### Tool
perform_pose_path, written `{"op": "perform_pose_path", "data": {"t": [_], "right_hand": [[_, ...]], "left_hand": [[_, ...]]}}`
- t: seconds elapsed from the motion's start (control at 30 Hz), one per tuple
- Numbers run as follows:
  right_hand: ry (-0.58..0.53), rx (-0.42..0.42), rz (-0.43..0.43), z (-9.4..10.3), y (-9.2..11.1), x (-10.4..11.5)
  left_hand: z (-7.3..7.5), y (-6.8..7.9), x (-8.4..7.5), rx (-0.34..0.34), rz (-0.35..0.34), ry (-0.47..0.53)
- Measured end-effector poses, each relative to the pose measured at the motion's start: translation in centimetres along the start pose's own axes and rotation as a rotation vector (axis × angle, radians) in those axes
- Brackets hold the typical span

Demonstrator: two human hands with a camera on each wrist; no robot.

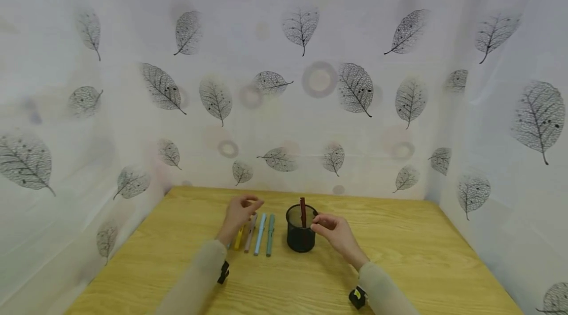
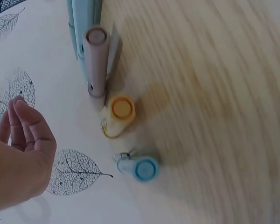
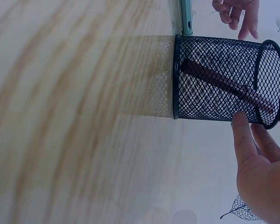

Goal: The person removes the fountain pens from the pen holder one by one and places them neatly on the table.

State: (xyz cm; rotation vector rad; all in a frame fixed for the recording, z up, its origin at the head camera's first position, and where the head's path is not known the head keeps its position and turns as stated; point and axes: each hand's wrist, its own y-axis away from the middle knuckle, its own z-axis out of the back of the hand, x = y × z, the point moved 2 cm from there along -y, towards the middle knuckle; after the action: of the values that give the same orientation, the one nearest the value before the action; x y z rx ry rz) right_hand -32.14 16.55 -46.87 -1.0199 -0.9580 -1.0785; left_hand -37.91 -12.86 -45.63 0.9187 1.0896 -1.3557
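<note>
A black mesh pen holder [image 1: 301, 238] stands upright on the table, a dark red pen [image 1: 303, 211] leaning inside it. My right hand [image 1: 338, 236] holds the holder's right side near the rim; in the right wrist view the thumb [image 3: 242, 135] lies against the mesh. Over the far ends of a row of pens hovers my left hand [image 1: 238, 214], fingers loosely bent, thumb and fingertips close together with nothing between them. The row has a green pen [image 1: 270, 236], a light blue pen [image 1: 260, 235], a mauve pen [image 1: 250, 236], a yellow pen [image 1: 238, 240] and a blue pen [image 2: 146, 169], mostly hidden in the head view.
The wooden table [image 1: 399, 256] ends at a pale curtain [image 1: 284, 127] printed with dark leaves, which encloses the back and both sides. A black strap device [image 1: 224, 272] sits on the left wrist, and another device [image 1: 357, 297] on the right.
</note>
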Motion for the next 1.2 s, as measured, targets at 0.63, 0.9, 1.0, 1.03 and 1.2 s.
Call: {"op": "perform_pose_path", "data": {"t": [0.63,0.9,1.0,1.03,1.2], "right_hand": [[0.013,-0.002,-0.010,-0.3,0.9,1.7],[0.006,-0.021,-0.031,-0.4,0.3,-0.1],[0.021,-0.028,-0.022,-0.3,0.0,-0.4],[0.024,-0.029,-0.017,-0.2,0.0,-0.4],[0.025,-0.019,-0.009,-0.1,-0.2,-0.3]], "left_hand": [[-3.8,1.6,-0.8,0.050,-0.116,0.039],[-5.2,1.9,-1.5,0.103,-0.170,0.045],[-5.7,2.0,-1.7,0.106,-0.195,0.017],[-5.8,2.0,-1.8,0.106,-0.209,0.008],[-6.6,1.8,-2.2,0.097,-0.292,-0.035]]}}
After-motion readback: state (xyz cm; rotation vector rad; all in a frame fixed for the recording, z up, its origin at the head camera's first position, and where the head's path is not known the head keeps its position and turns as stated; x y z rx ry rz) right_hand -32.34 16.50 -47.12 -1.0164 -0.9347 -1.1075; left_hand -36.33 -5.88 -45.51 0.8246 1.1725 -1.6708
